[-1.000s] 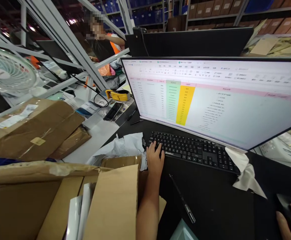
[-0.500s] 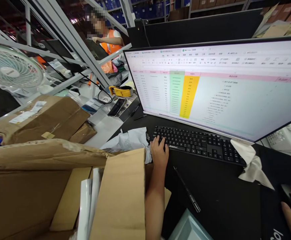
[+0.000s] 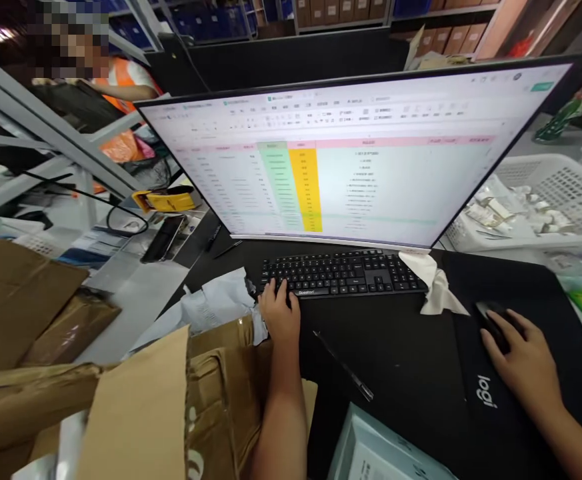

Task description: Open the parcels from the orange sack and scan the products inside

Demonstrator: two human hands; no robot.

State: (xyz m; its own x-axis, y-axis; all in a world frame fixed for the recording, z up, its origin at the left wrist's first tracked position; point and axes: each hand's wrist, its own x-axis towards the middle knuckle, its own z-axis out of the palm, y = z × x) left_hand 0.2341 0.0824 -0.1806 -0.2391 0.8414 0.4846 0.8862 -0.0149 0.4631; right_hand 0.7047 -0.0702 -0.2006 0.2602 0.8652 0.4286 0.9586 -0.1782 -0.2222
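Observation:
My left hand (image 3: 279,312) rests on the left end of a black keyboard (image 3: 343,272), its fingers lying on the keys. My right hand (image 3: 521,360) lies over a black mouse (image 3: 491,319) on a black mouse pad (image 3: 485,390), fingers curled round it. Behind the keyboard stands a wide monitor (image 3: 351,160) showing a spreadsheet with a green and a yellow column. A black pen (image 3: 343,367) lies on the dark desk between my arms.
An open cardboard box (image 3: 171,400) sits at my left elbow, crumpled white paper (image 3: 211,307) beside it. A white tissue (image 3: 435,290) lies by the keyboard's right end. A phone (image 3: 163,238), a yellow tape dispenser (image 3: 163,200) and a white basket (image 3: 545,200) are nearby. A person in an orange vest (image 3: 121,77) is behind.
The view has swung to the right, so my right hand and the mouse now show fully. My left hand stays on the keyboard's left end.

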